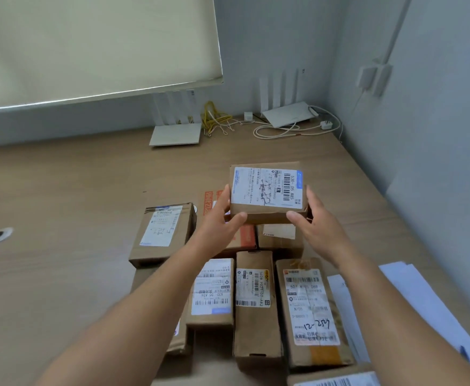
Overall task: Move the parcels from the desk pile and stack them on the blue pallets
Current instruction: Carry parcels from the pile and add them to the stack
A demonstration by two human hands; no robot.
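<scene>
small parcel [267, 190] is held above the desk pile [253, 302], label up, clear of the boxes beneath. left hand [222, 218] grips its left end, thumb on the near face, fingers curled around the far side. right hand [311, 221] grips the right end the same way. directly below are an orange-printed box [246, 238] and a plain brown box [281, 239], both partly hidden by the hands. nearer the camera, labelled boxes lie side by side; the right one [309, 310] bears a handwritten number. another box [162, 232] sits at the pile's left. the left forearm crosses over further boxes. sheets of paper [395, 296] lie just beside the pile, on the right. at the back of the desk [61, 190] are a left router [176, 133], a right router [286, 114], a yellow cable [214, 118] and white cables [284, 130].
</scene>
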